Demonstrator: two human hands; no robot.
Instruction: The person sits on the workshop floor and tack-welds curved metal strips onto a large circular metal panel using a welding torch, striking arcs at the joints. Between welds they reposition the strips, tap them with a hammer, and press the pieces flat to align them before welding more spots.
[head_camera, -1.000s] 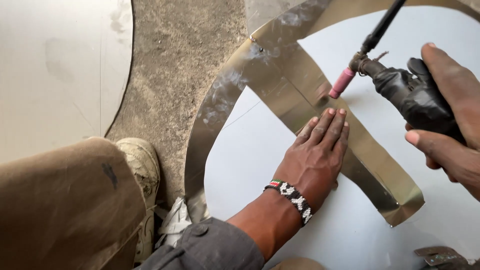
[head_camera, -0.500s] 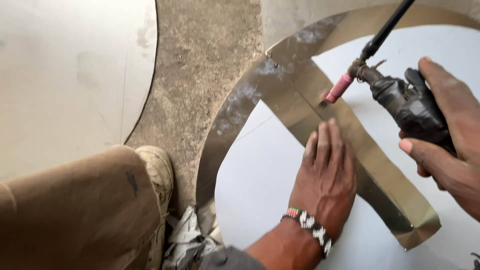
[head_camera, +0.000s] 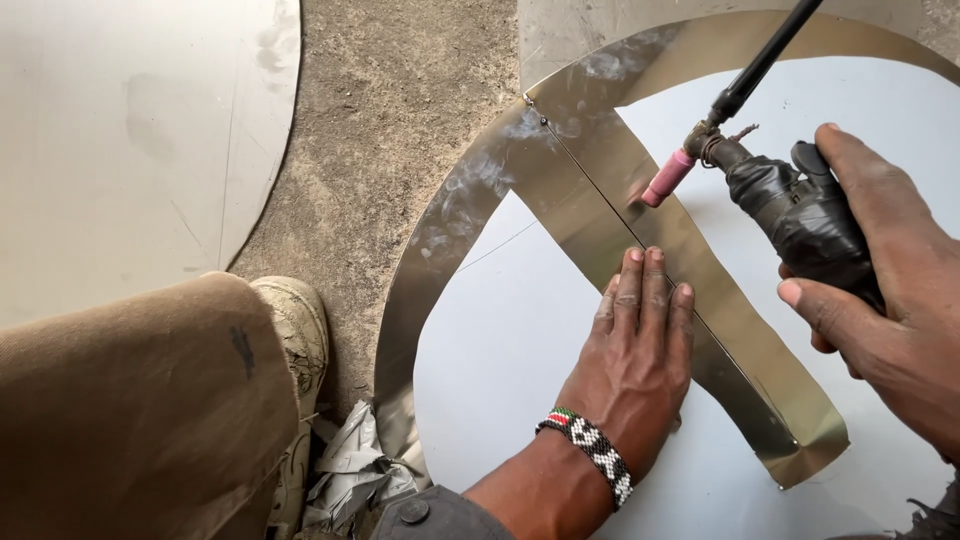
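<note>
My left hand (head_camera: 635, 375) lies flat, fingers spread, pressing the metal strip (head_camera: 640, 235) onto the white sheet (head_camera: 520, 370) — my right hand (head_camera: 885, 290) grips the welding torch (head_camera: 770, 190).

We see a rough, sandy concrete floor (head_camera: 400, 130) in daylight, a pale round metal sheet (head_camera: 120, 130) lying at far left, and crumpled grey scraps (head_camera: 350, 470) near us.

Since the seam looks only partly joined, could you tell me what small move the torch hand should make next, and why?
Probably lower the pink-nozzled black welding torch in the right hand onto the seam between the curved shiny metal strips, just above the left hand, which presses them flat; its tip hovers beside that line.
</note>
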